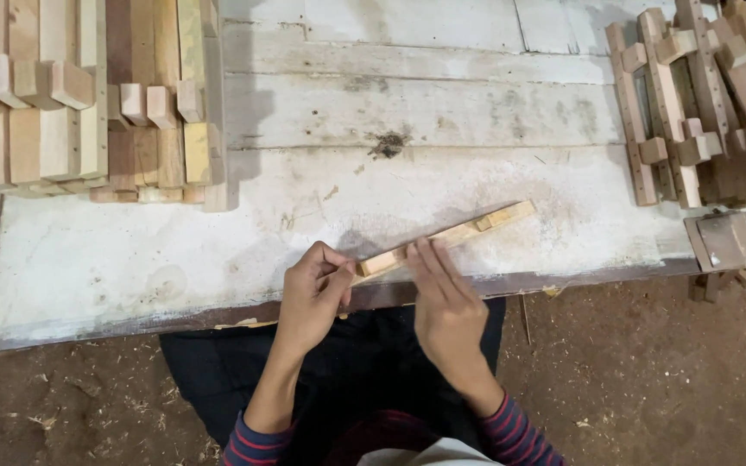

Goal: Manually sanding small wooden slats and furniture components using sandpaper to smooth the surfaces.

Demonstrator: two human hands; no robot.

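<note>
Packages: none in view.
Labels: none in view.
Signs: none in view.
Screens: none in view.

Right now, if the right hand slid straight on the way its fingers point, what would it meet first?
The right hand points up-left across the wooden strip it already touches. Past that, only bare white board lies ahead, so the way looks free; the stacked blocks sit well left, though depth is uncertain.
</note>
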